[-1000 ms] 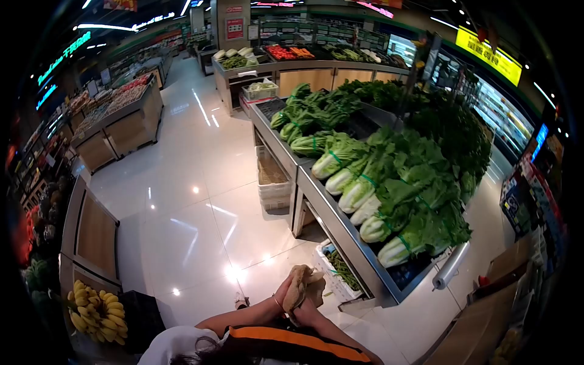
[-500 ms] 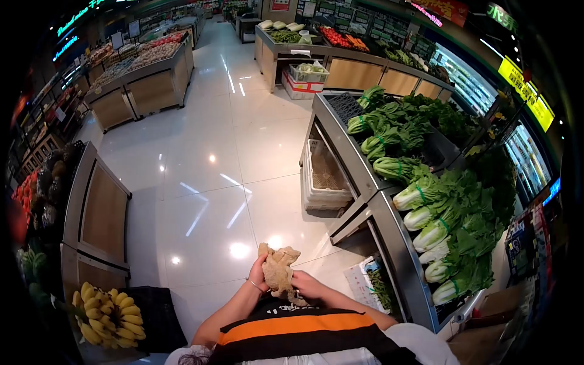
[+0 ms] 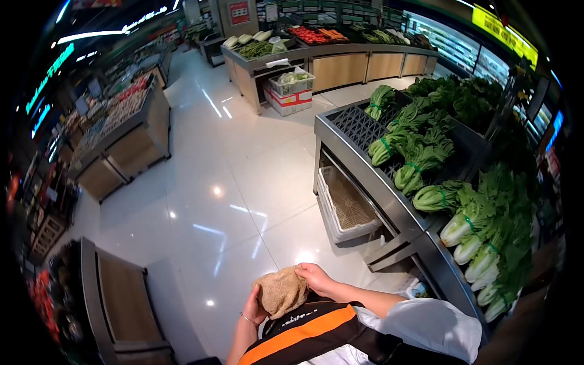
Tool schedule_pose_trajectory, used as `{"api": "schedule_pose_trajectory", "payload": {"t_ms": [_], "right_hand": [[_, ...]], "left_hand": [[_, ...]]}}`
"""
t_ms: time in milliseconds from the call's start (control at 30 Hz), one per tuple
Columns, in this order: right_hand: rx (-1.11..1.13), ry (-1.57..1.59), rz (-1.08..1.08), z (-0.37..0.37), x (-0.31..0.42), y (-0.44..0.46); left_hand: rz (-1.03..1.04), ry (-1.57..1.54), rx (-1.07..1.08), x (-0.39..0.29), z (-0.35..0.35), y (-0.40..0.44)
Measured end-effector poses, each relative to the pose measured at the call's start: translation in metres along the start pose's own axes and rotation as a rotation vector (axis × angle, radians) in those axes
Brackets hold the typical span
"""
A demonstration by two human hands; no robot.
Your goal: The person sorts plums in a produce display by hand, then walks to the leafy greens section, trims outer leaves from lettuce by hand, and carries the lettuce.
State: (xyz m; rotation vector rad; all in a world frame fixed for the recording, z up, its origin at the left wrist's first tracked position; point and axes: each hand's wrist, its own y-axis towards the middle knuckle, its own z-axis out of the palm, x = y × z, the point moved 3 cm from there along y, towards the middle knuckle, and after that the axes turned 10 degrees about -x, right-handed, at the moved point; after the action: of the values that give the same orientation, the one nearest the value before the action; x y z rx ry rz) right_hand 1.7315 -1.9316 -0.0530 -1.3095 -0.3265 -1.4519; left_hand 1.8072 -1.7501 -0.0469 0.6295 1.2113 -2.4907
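A crumpled brown cloth (image 3: 282, 293) is held between my two hands, in front of the black and orange apron (image 3: 310, 327). My left hand (image 3: 253, 307) is closed on its left edge, with a thin band at the wrist. The fingers of my right hand (image 3: 313, 277) pinch its upper right edge. To the right, the vegetable stand (image 3: 413, 222) holds bundled leafy greens (image 3: 420, 159) and long cabbages (image 3: 480, 249), apart from my hands.
White crates (image 3: 340, 213) sit under the stand. Ahead is another counter (image 3: 340, 72) with tomatoes and other vegetables, beside stacked boxes (image 3: 288, 100). Wooden stands (image 3: 131, 292) line the left of the glossy tiled floor (image 3: 201, 182).
The view has shifted along the vegetable stand, and the bananas at lower left have left it. My hands have turned the cloth, which looks more bunched and rounded, and my right hand now grips its top edge.
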Motion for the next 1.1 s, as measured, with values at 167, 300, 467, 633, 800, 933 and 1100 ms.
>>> {"api": "schedule_pose_trajectory", "payload": {"t_ms": [167,300,467,633,800,933,1100], "right_hand": [[-0.058,-0.152,-0.140,-0.001,0.102,0.109],[-0.148,-0.046,-0.113,-0.001,0.159,0.194],[-0.181,-0.057,-0.137,0.013,0.197,0.302],[-0.231,-0.046,-0.191,0.021,0.233,0.429],[-0.358,0.008,-0.217,0.034,0.293,0.528],[-0.533,-0.175,-0.285,0.033,0.363,0.566],[-0.672,-0.240,-0.277,-0.026,0.386,0.637]], "left_hand": [[-0.026,0.186,-0.012,-0.113,0.020,0.110],[0.090,0.206,-0.031,-0.201,0.062,0.157],[0.107,0.173,0.027,-0.275,0.070,0.244],[0.108,0.266,0.121,-0.385,0.068,0.357],[0.040,0.265,0.184,-0.514,0.100,0.468],[0.247,0.790,0.097,-0.595,0.126,0.574],[0.479,0.835,0.155,-0.620,0.228,0.671]]}}
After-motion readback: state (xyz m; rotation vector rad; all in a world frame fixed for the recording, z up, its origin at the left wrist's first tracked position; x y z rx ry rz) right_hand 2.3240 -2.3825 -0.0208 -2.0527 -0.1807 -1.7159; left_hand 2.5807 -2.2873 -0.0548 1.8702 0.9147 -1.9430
